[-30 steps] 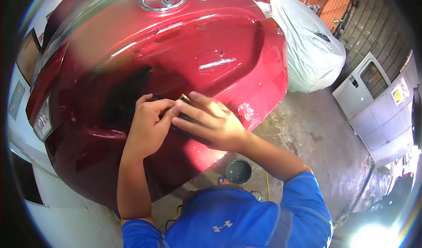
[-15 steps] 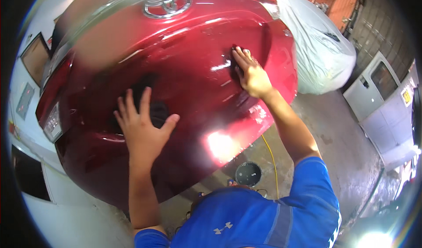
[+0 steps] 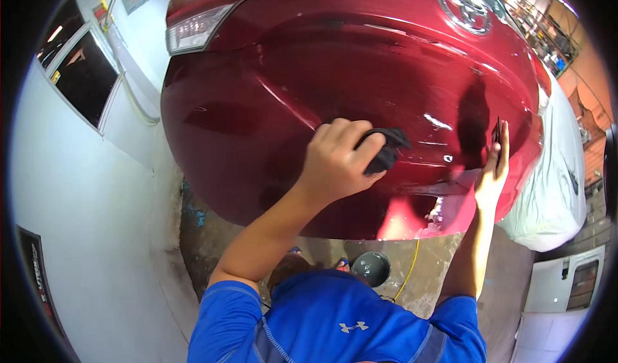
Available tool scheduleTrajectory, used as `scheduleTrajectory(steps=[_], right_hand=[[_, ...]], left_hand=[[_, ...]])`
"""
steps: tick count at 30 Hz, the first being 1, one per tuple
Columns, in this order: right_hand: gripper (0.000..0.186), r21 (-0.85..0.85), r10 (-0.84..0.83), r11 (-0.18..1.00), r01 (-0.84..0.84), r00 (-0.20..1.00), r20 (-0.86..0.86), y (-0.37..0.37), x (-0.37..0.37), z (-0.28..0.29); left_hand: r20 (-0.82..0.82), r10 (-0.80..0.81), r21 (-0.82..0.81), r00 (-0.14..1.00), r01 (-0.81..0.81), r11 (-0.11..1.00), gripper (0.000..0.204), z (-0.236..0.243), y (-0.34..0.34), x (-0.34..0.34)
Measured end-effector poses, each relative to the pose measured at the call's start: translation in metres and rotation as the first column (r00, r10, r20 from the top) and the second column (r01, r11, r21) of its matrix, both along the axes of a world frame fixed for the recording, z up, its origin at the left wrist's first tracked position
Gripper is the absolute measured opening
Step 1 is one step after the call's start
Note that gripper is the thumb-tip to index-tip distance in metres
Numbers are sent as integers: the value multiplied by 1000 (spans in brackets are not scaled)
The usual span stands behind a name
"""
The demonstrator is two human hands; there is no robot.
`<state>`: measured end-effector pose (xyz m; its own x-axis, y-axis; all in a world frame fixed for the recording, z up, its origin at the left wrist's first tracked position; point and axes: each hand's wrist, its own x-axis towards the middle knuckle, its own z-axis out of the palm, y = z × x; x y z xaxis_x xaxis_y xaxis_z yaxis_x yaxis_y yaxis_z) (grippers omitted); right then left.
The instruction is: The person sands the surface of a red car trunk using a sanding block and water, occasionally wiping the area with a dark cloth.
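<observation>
My left hand [image 3: 341,157] is closed round a bunched black cloth [image 3: 386,152], which sticks out past the thumb and fingertips. It is at the middle of a glossy dark red car panel [image 3: 270,138] with wet-looking streaks. Farther right, my right hand [image 3: 494,170] is turned edge-on, fingers pointing away from me. Between its thumb and fingers it grips a thin dark flat piece [image 3: 496,131], seen edge-on; its kind cannot be made out. A dark shadow or reflection lies on the panel beside this hand.
A chrome oval emblem [image 3: 464,9] and a clear lamp [image 3: 199,29] are on the car. A pale cover [image 3: 547,183] drapes another vehicle at right. Below the panel stand a dark bucket [image 3: 372,269] and a yellow cord [image 3: 409,275]. A white wall [image 3: 90,183] is at left.
The view has swung left. My left hand has gone from spread fingers over the panel to gripping the black cloth. The right hand has turned from lying flat to edge-on, holding the thin piece.
</observation>
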<state>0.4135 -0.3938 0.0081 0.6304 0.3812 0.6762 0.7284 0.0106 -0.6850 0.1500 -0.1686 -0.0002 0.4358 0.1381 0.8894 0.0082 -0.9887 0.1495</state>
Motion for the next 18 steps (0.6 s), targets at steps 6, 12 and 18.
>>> scheduleTrajectory(steps=[6, 12, 18], right_hand=[[29, -65, 324, 945, -321, 945, 45, 38, -110, 8], [42, -390, 270, 905, -171, 939, 213, 142, -184, 57], [53, -682, 262, 731, 26, 912, 315, 228, -200, 94]], left_hand=[[290, 343, -494, 894, -167, 853, 28, -13, 73, -134], [352, 685, -934, 638, 189, 304, 40, -100, 204, -319], [-81, 785, -930, 614, 237, -282, 60, -271, 255, -457]])
